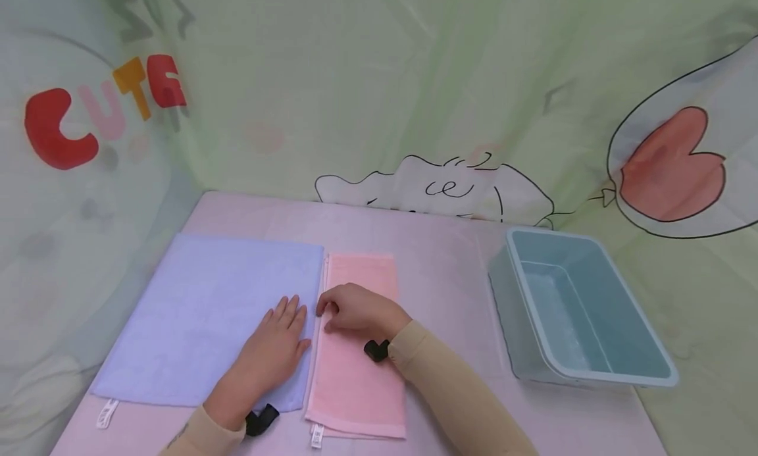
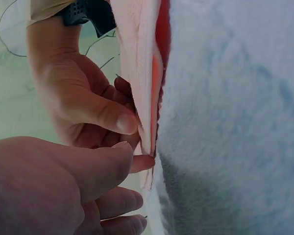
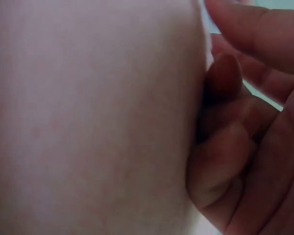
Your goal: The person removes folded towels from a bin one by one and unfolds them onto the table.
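Observation:
A lavender towel (image 1: 195, 311) lies spread flat on the left of the table. My left hand (image 1: 272, 351) rests palm down near its right edge, fingers straight. Beside it lies a pink towel (image 1: 361, 390), folded into a long narrow strip. My right hand (image 1: 358, 309) is over its left edge, fingers curled, with thumb and index finger at the fold. In the left wrist view, the right thumb (image 2: 125, 123) touches the layered edge of the pink towel (image 2: 132, 44). Up close in the right wrist view, curled fingers (image 3: 220, 161) meet the cloth; their tips are partly hidden.
A pale blue plastic basin (image 1: 533, 324) stands at the table's right side. White labels (image 1: 106, 413) stick out from the towels' near edges. Printed cloth curtains (image 1: 355, 81) enclose the back and sides of the pink-covered table (image 1: 444, 265).

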{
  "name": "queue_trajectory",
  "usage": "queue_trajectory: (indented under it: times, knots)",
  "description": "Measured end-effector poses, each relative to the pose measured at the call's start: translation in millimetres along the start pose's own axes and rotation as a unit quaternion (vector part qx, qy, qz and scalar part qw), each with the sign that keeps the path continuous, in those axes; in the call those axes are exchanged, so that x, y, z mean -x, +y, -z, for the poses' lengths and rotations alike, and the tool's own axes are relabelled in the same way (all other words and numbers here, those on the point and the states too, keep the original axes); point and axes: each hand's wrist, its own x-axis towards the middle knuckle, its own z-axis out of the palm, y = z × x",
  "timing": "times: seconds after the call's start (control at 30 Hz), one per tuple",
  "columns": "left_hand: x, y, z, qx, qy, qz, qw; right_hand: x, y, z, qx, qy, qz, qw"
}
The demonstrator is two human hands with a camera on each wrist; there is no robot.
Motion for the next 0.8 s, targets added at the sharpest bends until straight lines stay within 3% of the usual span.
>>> queue_trajectory:
  times: [0.13, 0.27, 0.5, 0.8]
  knots:
    - [2.2, 2.6, -0.3, 0.009, 0.003, -0.001, 1.0000, -2.6, -4.1, -2.6, 0.043, -0.008, -0.007, 0.9990]
    - [3.2, 4.2, -1.8, 0.011, 0.003, -0.002, 0.9999, -1.2, -6.3, -2.9, 0.043, -0.005, -0.006, 0.9990]
    - [1.1, 4.4, -4.7, 0.005, 0.000, -0.003, 1.0000, 6.2, 0.2, -4.0, -0.010, 0.017, 0.000, 0.9998]
    - [-4.7, 4.4, -10.4, -0.012, 0.026, -0.027, 0.9992, 21.1, 11.0, 1.0, -0.087, 0.053, 0.002, 0.9948]
